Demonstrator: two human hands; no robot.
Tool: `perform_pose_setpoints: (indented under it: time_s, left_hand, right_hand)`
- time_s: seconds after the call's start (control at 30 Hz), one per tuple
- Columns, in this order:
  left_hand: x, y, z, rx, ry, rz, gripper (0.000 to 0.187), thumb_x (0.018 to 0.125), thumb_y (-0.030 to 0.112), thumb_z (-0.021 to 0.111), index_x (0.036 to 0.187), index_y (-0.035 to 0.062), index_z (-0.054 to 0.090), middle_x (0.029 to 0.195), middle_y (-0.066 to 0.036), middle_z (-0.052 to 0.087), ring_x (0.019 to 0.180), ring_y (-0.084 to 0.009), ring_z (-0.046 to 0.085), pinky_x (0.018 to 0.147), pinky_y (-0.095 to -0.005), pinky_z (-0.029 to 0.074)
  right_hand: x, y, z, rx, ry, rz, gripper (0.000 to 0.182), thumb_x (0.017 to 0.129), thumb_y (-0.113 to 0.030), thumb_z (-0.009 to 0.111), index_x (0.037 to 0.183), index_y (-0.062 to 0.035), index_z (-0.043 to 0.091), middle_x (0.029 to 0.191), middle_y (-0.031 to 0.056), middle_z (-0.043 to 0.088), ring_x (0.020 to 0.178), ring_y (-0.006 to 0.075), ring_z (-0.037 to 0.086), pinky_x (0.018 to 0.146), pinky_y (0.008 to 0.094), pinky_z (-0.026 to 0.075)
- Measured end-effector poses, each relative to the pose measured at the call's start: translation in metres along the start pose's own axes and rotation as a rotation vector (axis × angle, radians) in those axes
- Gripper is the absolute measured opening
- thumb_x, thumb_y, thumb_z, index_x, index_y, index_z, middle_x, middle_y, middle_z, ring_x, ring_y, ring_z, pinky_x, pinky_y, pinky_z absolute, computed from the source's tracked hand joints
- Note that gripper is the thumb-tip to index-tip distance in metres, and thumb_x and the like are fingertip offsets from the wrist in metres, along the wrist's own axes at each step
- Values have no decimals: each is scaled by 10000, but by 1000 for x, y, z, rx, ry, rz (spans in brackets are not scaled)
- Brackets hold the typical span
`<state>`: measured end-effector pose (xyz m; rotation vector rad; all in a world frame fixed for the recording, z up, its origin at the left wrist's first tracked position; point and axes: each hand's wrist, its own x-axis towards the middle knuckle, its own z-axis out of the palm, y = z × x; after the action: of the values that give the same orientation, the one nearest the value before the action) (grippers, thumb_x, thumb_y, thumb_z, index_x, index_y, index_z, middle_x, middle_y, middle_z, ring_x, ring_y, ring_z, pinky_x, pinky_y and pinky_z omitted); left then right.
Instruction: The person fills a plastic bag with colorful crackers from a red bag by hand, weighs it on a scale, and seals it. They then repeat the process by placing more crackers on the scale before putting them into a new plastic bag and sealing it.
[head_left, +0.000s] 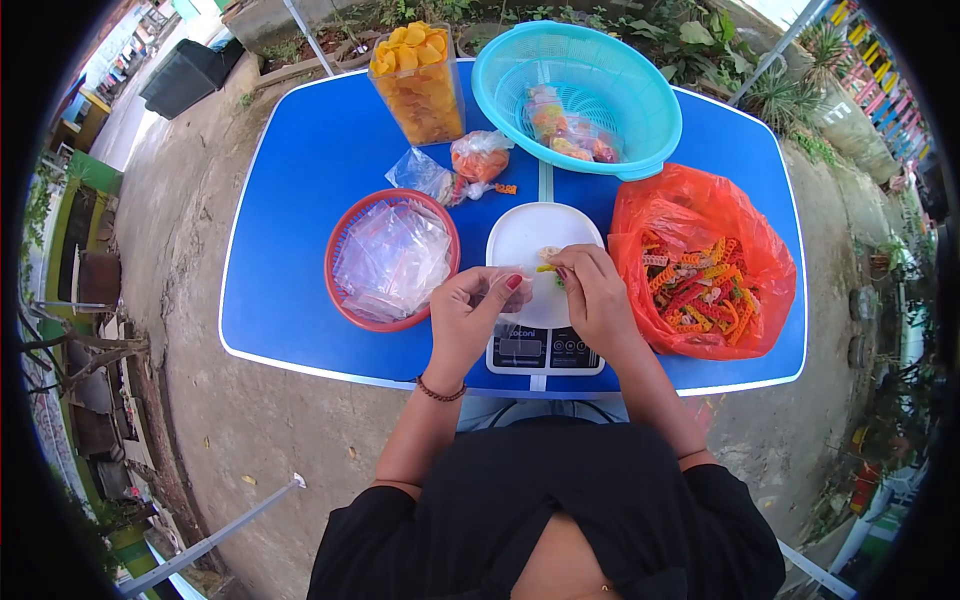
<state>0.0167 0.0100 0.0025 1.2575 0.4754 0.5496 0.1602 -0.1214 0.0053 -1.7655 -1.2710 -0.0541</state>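
Observation:
My left hand [470, 312] pinches a small clear plastic bag [517, 290] over the front of a white kitchen scale [522, 224]. Beside it, my right hand [601, 300] is closed on a few crinkled crackers [549, 257], pale and yellow-green, held above the weighing plate near the bag's edge. The scale's dark display panel [520, 347] shows below my hands; its reading is too faint to make out. Right of the scale, a red plastic bag [771, 263] lies wide open, with many red, orange and yellow crinkled crackers [705, 290] inside.
On the blue table [290, 160], a red basket [337, 290] holds clear plastic bags [395, 255]. Behind stand a tub of yellow chips [420, 95] and a turquoise basket [655, 120] with filled packets [570, 130]. A knotted bag of orange stuff [481, 157] lies between them.

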Motion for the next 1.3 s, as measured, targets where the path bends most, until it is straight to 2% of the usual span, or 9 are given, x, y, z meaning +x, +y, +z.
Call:
perform_pose_setpoints:
  time_s: [0.2, 0.43, 0.5, 0.6, 0.7, 0.8, 0.87, 1.03, 1.3]
  left_hand:
    - [-4, 0, 7, 86, -26, -41, 211, 890, 67, 788, 1038, -64, 714, 903, -110, 757, 779, -112, 716, 708, -239, 583]
    - [-6, -9, 12, 148, -54, 1, 308, 823, 106, 867, 1049, -49, 726, 866, -18, 724, 751, -38, 643, 660, -203, 528]
    - [-7, -7, 14, 151, -66, -2, 311, 831, 103, 858, 1066, -50, 724, 884, -23, 726, 765, -41, 645, 667, -205, 529]
    - [-7, -4, 16, 83, -78, -19, 307, 849, 100, 843, 1087, -51, 721, 917, -37, 729, 794, -50, 651, 692, -209, 536]
    - [-8, -2, 14, 52, -103, -37, 278, 896, 93, 794, 1116, -55, 710, 964, -63, 737, 840, -80, 679, 735, -224, 556]
    - [-8, -2, 14, -1, -79, -50, 246, 958, 90, 717, 1151, -61, 687, 1004, -95, 744, 878, -128, 714, 779, -254, 580]
    - [-6, -3, 14, -33, -58, -42, 237, 996, 96, 663, 1170, -64, 670, 1028, -116, 746, 897, -159, 730, 808, -277, 591]
    - [-1, -3, 7, -63, -54, 19, 246, 1046, 130, 584, 1181, -66, 651, 1068, -156, 744, 927, -197, 741, 863, -314, 592]
    - [-1, -1, 7, -63, -54, 26, 267, 1062, 150, 552, 1186, -60, 660, 1057, -177, 748, 936, -229, 749, 854, -335, 602]
  right_hand:
    - [0, -16, -13, 301, 124, 142, 131, 939, 46, 611, 1050, 7, 668, 1015, 145, 677, 841, 257, 670, 717, 307, 535]
    - [2, -26, -24, 257, -73, 133, 144, 887, 43, 675, 1015, -20, 693, 1006, 127, 683, 825, 252, 653, 704, 326, 522]
    - [-1, -22, -23, 242, -92, 130, 130, 895, 25, 668, 1009, -29, 696, 1024, 121, 677, 821, 256, 644, 694, 340, 513]
    - [3, -14, -20, 135, -79, -117, 99, 915, -16, 654, 1002, -35, 695, 1038, 123, 655, 811, 256, 630, 677, 348, 497]
    - [2, -15, -19, 160, -89, -107, 98, 929, -27, 628, 1009, -28, 685, 1036, 128, 638, 862, 264, 628, 714, 349, 498]
    - [2, -30, -24, 305, -49, 220, 138, 905, -10, 641, 1039, -17, 675, 1010, 132, 631, 922, 274, 625, 754, 354, 500]
    - [-3, -25, -24, 237, -104, 250, 165, 885, 5, 646, 1047, -16, 671, 1018, 137, 634, 954, 288, 624, 775, 365, 504]
    - [-6, -3, -20, -167, -138, 6, 193, 813, 20, 687, 1000, -24, 665, 1032, 123, 628, 973, 325, 599, 851, 420, 503]
    - [-10, 0, -16, -152, -136, 42, 203, 830, 20, 683, 1027, -18, 657, 998, 128, 643, 952, 340, 614, 842, 435, 514]
